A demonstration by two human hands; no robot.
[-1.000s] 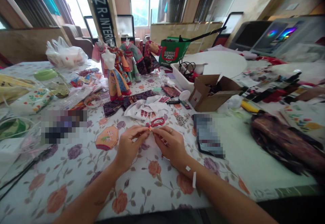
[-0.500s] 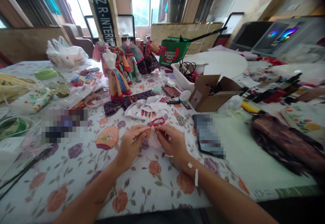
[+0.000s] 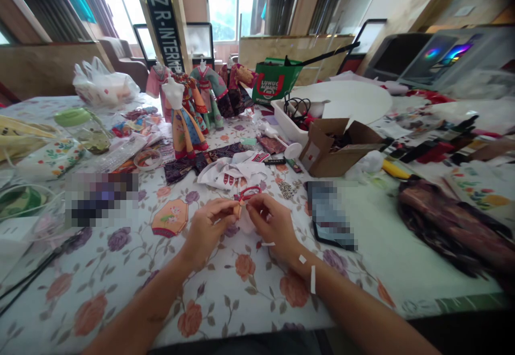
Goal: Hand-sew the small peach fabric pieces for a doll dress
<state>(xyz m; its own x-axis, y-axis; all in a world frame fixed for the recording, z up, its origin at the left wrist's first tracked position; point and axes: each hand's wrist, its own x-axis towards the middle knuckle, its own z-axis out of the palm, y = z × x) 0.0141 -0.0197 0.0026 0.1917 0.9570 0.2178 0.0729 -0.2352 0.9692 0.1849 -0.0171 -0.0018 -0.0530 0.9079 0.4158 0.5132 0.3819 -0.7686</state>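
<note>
While pinched between both hands, a small tan scrap [image 3: 238,211], set above the middle of the table, with a red loop [image 3: 249,193] just beyond it at 12 o'clock: shaped like scissor bows, too small to tell. Below it, a soft pale cloth piece [image 3: 246,223].

Left hand [image 3: 207,231]: fingers [image 3: 225,207] drawn narrow, thumb and fingertips closed on the tan scrap. Right hand [image 3: 273,223]: fingers [image 3: 257,205] narrow and curled in at the red loop and pale cloth; exact grip hidden. Two white tape strips [image 3: 313,279] on the right wrist.

Underfoot, a glossy tablecloth [image 3: 241,296] printed with peach roses and purple blooms. At 9 o'clock, a hexagonal embroidered patch [image 3: 170,217]. At 12, crumpled white cloth with red motifs [image 3: 227,175]; at 11, dark paisley fabric [image 3: 183,170] and a doll dress in orange and blue on a white bust form [image 3: 187,130].

At 1 o'clock, an open cardboard box [image 3: 338,148] and a white plastic tray [image 3: 287,119] holding black cable. Beyond, a green bag [image 3: 273,82] with blurred white lettering. Far off at 11, a dark banner [image 3: 161,12] reading "DZ R-INTER".
</note>
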